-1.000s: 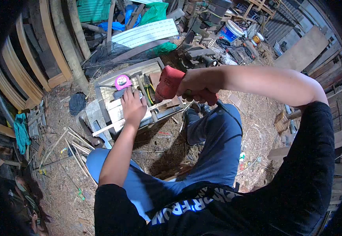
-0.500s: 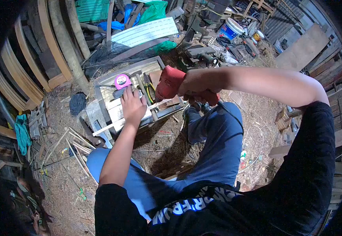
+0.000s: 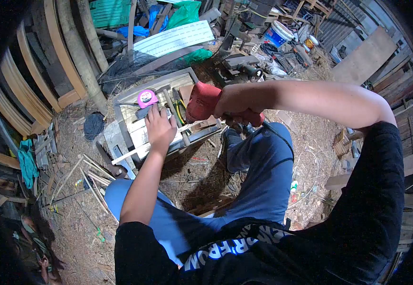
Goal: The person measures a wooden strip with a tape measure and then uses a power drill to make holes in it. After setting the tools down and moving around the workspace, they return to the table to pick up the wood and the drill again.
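My right hand (image 3: 228, 102) is wrapped around the handle of a red corded power drill (image 3: 202, 99), above the right side of a low wooden bench (image 3: 194, 75). Its cord hangs down over my right knee. My left hand (image 3: 161, 130) lies on the bench with fingers stretched out, over a thin pale wooden strip (image 3: 133, 154) that runs across the bench. Beyond its fingertips sits a pink tape measure (image 3: 146, 98). Between my hands are pliers with yellow-and-black handles (image 3: 180, 110) and a wooden-handled tool (image 3: 169, 102). The drill body hides part of the bench.
Curved wooden frames (image 3: 23, 95) lean at the left. A dark bundle (image 3: 93, 126) lies beside the bench. Further back are a white slatted panel (image 3: 175, 38), green plastic (image 3: 185, 14) and a white-and-blue bucket (image 3: 278, 34). Wood scraps and shavings cover the ground around my legs.
The red drill has tilted and shifted very slightly to the left in my right hand. My left hand stays in place on the strip.
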The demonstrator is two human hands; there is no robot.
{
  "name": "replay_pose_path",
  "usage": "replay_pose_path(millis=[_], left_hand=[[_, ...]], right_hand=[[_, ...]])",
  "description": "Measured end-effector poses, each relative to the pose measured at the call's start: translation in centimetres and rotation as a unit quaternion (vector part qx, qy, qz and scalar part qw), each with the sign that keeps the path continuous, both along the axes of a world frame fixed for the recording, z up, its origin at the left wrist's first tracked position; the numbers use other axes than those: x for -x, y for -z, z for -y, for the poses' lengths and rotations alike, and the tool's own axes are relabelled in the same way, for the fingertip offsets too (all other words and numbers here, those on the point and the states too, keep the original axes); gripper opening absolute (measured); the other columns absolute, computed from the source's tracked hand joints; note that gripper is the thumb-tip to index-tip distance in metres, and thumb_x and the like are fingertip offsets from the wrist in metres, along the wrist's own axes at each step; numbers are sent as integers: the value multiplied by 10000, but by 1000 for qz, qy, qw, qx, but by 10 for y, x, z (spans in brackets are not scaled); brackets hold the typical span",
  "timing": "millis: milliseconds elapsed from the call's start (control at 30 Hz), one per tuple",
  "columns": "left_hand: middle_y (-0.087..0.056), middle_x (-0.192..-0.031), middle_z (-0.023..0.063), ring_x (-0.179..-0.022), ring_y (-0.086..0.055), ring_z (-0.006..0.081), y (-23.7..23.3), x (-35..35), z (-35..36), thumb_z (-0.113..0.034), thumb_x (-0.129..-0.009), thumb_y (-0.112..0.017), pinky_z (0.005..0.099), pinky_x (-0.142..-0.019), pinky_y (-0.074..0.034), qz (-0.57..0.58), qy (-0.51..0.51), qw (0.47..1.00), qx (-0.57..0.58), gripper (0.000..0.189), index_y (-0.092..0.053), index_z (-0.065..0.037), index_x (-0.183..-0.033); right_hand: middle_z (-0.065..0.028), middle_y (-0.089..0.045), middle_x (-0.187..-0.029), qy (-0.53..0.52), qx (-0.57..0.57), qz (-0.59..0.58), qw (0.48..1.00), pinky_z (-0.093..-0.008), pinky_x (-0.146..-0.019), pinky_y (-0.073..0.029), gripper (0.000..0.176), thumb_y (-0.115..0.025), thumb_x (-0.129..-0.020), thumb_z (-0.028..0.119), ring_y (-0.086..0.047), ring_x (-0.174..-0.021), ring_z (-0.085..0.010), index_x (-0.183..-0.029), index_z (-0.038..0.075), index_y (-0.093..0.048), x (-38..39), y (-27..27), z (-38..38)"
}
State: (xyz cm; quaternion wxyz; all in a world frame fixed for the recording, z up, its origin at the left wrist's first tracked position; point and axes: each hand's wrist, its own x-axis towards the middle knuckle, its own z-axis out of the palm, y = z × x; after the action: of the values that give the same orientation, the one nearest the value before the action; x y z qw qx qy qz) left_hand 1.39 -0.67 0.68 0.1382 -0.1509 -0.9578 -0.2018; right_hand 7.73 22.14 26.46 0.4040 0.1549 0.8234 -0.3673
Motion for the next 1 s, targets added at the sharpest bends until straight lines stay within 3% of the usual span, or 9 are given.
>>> replay_pose_path(millis=[200, 300, 400, 567, 800, 900, 1000], left_hand=[[-457, -1628, 222, -1534, -385, 381, 1, 1, 0, -370, -1005, -631, 547, -1261, -298, -1, 0, 1000, 3, 534, -632, -16, -1405], [-459, -1626, 222, -1534, -383, 377, -1, 1, 1, -371, -1006, -630, 542, -1264, -293, 0, 0, 1000, 1, 542, -628, -17, -1417], [-460, -1624, 221, -1535, -380, 376, -3, -1, 0, -370, -1006, -629, 540, -1263, -293, 12, -2, 1000, 6, 544, -628, -18, -1420], [-461, -1621, 222, -1538, -375, 379, 0, 0, 1, -372, -1006, -626, 540, -1261, -294, 9, 0, 1000, 6, 541, -631, -18, -1416], [-454, -1626, 222, -1554, -354, 380, 0, 0, 0, -377, -1006, -620, 553, -1261, -288, 13, -3, 1000, 7, 552, -622, -19, -1426], [-455, -1624, 223, -1555, -350, 379, -1, -1, 0, -374, -1004, -619, 554, -1262, -286, 13, -3, 1000, 6, 552, -619, -18, -1427], [-460, -1619, 224, -1552, -353, 382, 0, 0, 0, -371, -1001, -622, 555, -1262, -285, 6, -1, 1000, -1, 544, -624, -15, -1413]], right_hand=[[-39, -618, -692, 1, -94, 15, 995, -350, -471, -457, 195, -761, -909, 207, -578, -534, -166, -850, 52, -659, 2, 1, 6], [-44, -626, -684, -5, -33, -14, 999, -354, -468, -464, 199, -769, -910, 208, -588, -528, -168, -849, 49, -667, -8, -8, 10], [-47, -633, -679, -2, -55, -23, 998, -361, -464, -472, 198, -771, -913, 206, -590, -521, -172, -855, 46, -669, -12, -20, 23], [-42, -630, -686, 20, -16, -17, 1000, -369, -447, -471, 157, -762, -892, 171, -590, -526, -177, -854, 68, -650, -2, 8, 4], [-33, -602, -658, 12, 9, -23, 1000, -345, -450, -469, 185, -739, -911, 193, -582, -511, -163, -840, 46, -652, -6, 3, 1], [-35, -603, -659, -35, -49, -22, 998, -348, -447, -475, 179, -737, -908, 184, -590, -515, -165, -829, 48, -649, -2, 5, 0], [-39, -619, -653, -5, -15, -29, 999, -371, -418, -456, 151, -750, -848, 155, -587, -512, -180, -768, 97, -636, -8, 2, 1]])
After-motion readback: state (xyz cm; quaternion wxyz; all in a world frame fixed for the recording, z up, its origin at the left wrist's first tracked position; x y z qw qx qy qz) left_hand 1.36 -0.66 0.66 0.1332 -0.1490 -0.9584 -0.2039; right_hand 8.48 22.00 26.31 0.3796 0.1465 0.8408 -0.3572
